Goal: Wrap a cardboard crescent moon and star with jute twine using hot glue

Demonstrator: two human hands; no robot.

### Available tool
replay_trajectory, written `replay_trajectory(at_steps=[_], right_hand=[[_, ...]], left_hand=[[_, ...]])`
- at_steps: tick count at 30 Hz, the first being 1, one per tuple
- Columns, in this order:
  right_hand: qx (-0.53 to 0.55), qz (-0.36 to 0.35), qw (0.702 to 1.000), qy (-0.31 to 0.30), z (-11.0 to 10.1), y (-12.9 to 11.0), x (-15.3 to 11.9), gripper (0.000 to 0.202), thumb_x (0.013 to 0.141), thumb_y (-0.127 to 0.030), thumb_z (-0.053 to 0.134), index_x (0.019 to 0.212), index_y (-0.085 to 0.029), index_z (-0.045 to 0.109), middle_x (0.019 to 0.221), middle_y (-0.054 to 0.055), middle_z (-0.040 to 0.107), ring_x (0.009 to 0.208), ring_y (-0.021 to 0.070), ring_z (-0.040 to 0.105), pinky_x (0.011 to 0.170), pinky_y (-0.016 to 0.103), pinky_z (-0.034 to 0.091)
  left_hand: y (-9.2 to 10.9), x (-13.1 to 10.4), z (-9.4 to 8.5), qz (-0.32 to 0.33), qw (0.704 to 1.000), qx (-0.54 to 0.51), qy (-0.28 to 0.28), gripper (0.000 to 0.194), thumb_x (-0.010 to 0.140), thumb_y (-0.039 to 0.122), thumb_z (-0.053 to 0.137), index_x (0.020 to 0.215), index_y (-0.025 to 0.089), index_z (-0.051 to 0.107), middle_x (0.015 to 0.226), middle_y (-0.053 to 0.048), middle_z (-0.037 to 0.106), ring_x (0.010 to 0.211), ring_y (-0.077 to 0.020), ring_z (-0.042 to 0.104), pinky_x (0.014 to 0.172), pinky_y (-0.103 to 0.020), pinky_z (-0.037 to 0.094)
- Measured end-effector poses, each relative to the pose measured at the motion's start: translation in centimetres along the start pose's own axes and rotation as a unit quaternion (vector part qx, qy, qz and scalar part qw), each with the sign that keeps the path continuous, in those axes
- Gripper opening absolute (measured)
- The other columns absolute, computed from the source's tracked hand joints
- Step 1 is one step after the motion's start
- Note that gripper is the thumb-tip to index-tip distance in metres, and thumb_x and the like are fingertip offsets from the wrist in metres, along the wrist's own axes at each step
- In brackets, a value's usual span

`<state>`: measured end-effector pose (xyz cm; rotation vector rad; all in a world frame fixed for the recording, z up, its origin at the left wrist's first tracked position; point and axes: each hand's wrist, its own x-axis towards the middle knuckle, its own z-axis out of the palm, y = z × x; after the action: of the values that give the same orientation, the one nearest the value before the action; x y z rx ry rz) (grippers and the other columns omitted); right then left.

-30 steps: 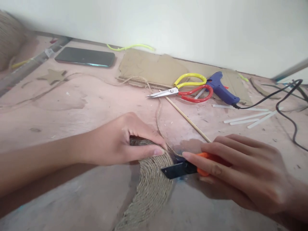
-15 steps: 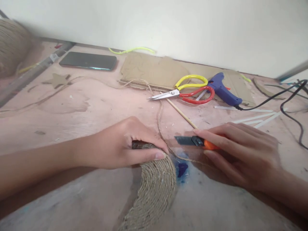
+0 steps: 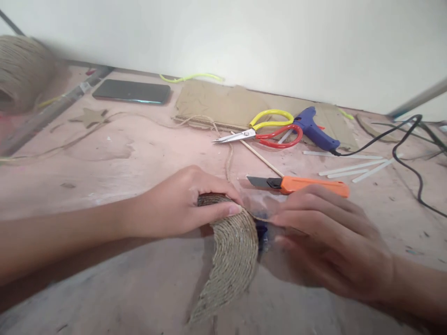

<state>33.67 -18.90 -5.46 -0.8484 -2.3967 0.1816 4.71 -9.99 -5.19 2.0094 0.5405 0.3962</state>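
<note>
My left hand (image 3: 195, 204) pinches the upper end of a curved, crescent-like piece covered in rows of twine (image 3: 235, 251), thumb on top. From that end a loose strand of twine (image 3: 258, 217) runs right to my right hand (image 3: 324, 237), whose fingers are closed on it. Just beyond my right hand an orange utility knife (image 3: 314, 186) lies on the table, its blade out and pointing left. A thin wooden stick (image 3: 261, 158) reaches toward the knife from behind.
Scissors with yellow and red handles (image 3: 275, 130) and a blue glue gun (image 3: 316, 130) rest on cardboard (image 3: 216, 100). White glue sticks (image 3: 352, 166) and a black cord (image 3: 415, 172) lie right. A phone (image 3: 132, 91), cardboard star (image 3: 89, 118) and twine spool (image 3: 26, 70) are left.
My right hand has let go of the knife, now lying on the table, and has closed on the twine strand. The crescent piece has shifted slightly up in view with my left hand.
</note>
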Motion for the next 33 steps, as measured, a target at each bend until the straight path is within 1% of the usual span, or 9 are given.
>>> replay_trajectory(at_steps=[3, 7, 11, 15, 21, 24, 28, 31, 33], right_hand=[[0.083, 0.057, 0.995, -0.023, 0.8, -1.5, 1.2, 0.008, 0.109, -0.019, 0.066, 0.117, -0.019, 0.064, 0.102, 0.004, 0.076, 0.093, 0.0172, 0.068, 0.081, 0.033, 0.056], [0.115, 0.107, 0.986, -0.049, 1.7, -1.5, 2.5, 0.006, 0.107, -0.019, 0.07, 0.111, -0.021, 0.066, 0.104, 0.002, 0.073, 0.098, 0.0157, 0.068, 0.085, 0.03, 0.055], [0.162, 0.104, 0.98, -0.059, 1.9, -0.9, 2.8, 0.006, 0.107, -0.015, 0.069, 0.108, -0.02, 0.068, 0.106, 0.001, 0.072, 0.1, 0.0127, 0.067, 0.089, 0.027, 0.055], [0.181, 0.101, 0.976, -0.066, 1.9, -0.5, 2.7, 0.008, 0.108, -0.014, 0.067, 0.104, -0.021, 0.066, 0.101, 0.0, 0.07, 0.096, 0.0131, 0.065, 0.086, 0.028, 0.054], [0.158, 0.112, 0.977, -0.085, 2.1, -0.9, 3.2, 0.016, 0.11, -0.013, 0.062, 0.097, -0.023, 0.061, 0.099, 0.001, 0.07, 0.092, 0.0156, 0.066, 0.083, 0.031, 0.054], [0.134, 0.115, 0.981, -0.084, 2.2, -1.0, 3.3, 0.018, 0.11, -0.013, 0.058, 0.095, -0.023, 0.06, 0.097, 0.002, 0.07, 0.087, 0.0166, 0.066, 0.077, 0.031, 0.052], [0.115, 0.133, 0.984, -0.04, 2.3, -0.6, 3.2, 0.022, 0.112, -0.016, 0.054, 0.091, -0.024, 0.054, 0.087, -0.001, 0.069, 0.073, 0.0145, 0.063, 0.063, 0.029, 0.047], [0.096, 0.164, 0.981, 0.039, 1.7, 0.2, 2.9, 0.023, 0.116, -0.028, 0.05, 0.093, -0.026, 0.053, 0.078, -0.003, 0.064, 0.062, 0.0138, 0.058, 0.056, 0.03, 0.044], [0.074, 0.177, 0.975, 0.111, 0.7, 0.9, 2.9, 0.03, 0.118, -0.032, 0.05, 0.088, -0.026, 0.051, 0.073, -0.004, 0.058, 0.06, 0.0136, 0.053, 0.054, 0.031, 0.042]], left_hand=[[0.2, -0.2, 0.6, -0.012, 0.999, 0.009, 0.03, 0.018, 0.11, 0.025, 0.07, 0.117, 0.027, 0.087, 0.112, 0.005, 0.09, 0.093, -0.0111, 0.082, 0.082, -0.018, 0.058], [0.4, -0.2, 0.9, -0.025, 0.999, 0.031, 0.036, 0.018, 0.109, 0.027, 0.069, 0.109, 0.026, 0.087, 0.107, 0.008, 0.089, 0.072, -0.0064, 0.072, 0.066, -0.016, 0.051], [0.4, -0.2, 1.0, -0.02, 0.998, 0.042, 0.033, 0.018, 0.109, 0.025, 0.068, 0.105, 0.024, 0.087, 0.097, 0.008, 0.088, 0.071, -0.0068, 0.07, 0.068, -0.016, 0.05], [0.3, -0.3, 0.8, -0.011, 0.998, 0.05, 0.031, 0.019, 0.109, 0.027, 0.068, 0.108, 0.024, 0.087, 0.096, 0.007, 0.087, 0.071, -0.0079, 0.07, 0.069, -0.017, 0.05], [-0.1, -0.5, 0.5, 0.002, 0.997, 0.079, 0.022, 0.022, 0.112, 0.03, 0.066, 0.116, 0.023, 0.086, 0.102, 0.003, 0.089, 0.076, -0.0105, 0.075, 0.07, -0.018, 0.053], [-0.2, -0.5, 0.4, 0.02, 0.996, 0.091, 0.014, 0.022, 0.113, 0.031, 0.065, 0.119, 0.022, 0.085, 0.101, 0.001, 0.089, 0.076, -0.011, 0.075, 0.071, -0.018, 0.053], [-0.3, -0.6, 0.4, 0.04, 0.995, 0.096, 0.006, 0.024, 0.115, 0.032, 0.063, 0.116, 0.019, 0.084, 0.101, -0.002, 0.088, 0.074, -0.0112, 0.074, 0.07, -0.018, 0.052], [-0.2, -0.7, 0.4, 0.037, 0.995, 0.098, 0.001, 0.026, 0.116, 0.032, 0.061, 0.118, 0.018, 0.083, 0.101, -0.004, 0.087, 0.083, -0.0135, 0.077, 0.077, -0.019, 0.055], [-0.2, -0.7, 0.3, 0.032, 0.995, 0.097, -0.001, 0.027, 0.116, 0.033, 0.061, 0.118, 0.019, 0.083, 0.105, -0.005, 0.087, 0.088, -0.0151, 0.079, 0.079, -0.02, 0.056]])
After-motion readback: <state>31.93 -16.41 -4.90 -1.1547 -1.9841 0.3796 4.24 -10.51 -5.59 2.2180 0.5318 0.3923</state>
